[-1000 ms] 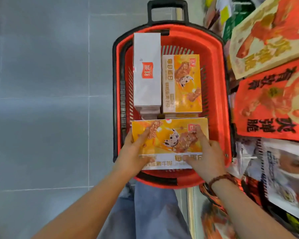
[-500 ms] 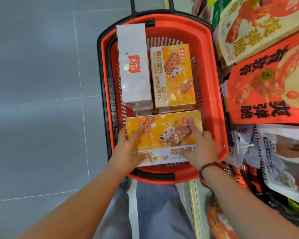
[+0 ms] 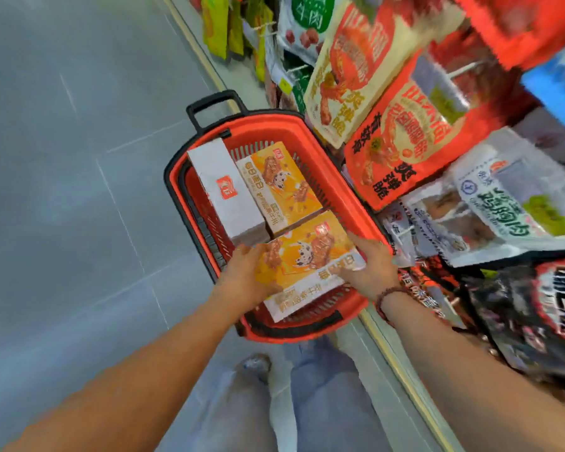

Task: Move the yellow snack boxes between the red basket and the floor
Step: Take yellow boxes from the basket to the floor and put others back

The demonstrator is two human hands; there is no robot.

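Both hands clamp one yellow snack box between them. The left hand [image 3: 245, 275] grips the box's left end, thumb laid over the printed top face and the other fingers hidden beneath. The right hand [image 3: 372, 265] holds the opposite end, thumb on top and fingers wrapped round the edge; a bead bracelet [image 3: 392, 296] circles that wrist.

The held yellow snack box [image 3: 307, 259] sits at the near end of the red basket [image 3: 336, 184], face up, its white-striped long edge reaching over the basket's near wall. Motion blur makes it impossible to tell whether the box rests on something inside the basket or hangs free in the grip.

Farther in, a second yellow snack box [image 3: 281, 187] lies flat, face up, its near end right against the held one. A white box [image 3: 225, 190] with a small red logo lies alongside the second box, against the basket's left wall. A black pull handle [image 3: 216, 106] sticks out from the basket's far end.

The basket stands on the grey tiled floor [image 3: 62, 190], which spreads to its left. To the basket's right hang rows of snack bags: a cream bag [image 3: 349, 70], a red bag [image 3: 405, 141], a white bag [image 3: 503, 197] and a black bag [image 3: 535, 314]. On the near side of the basket are the person's jeans [image 3: 323, 393] and a shoe [image 3: 256, 365].
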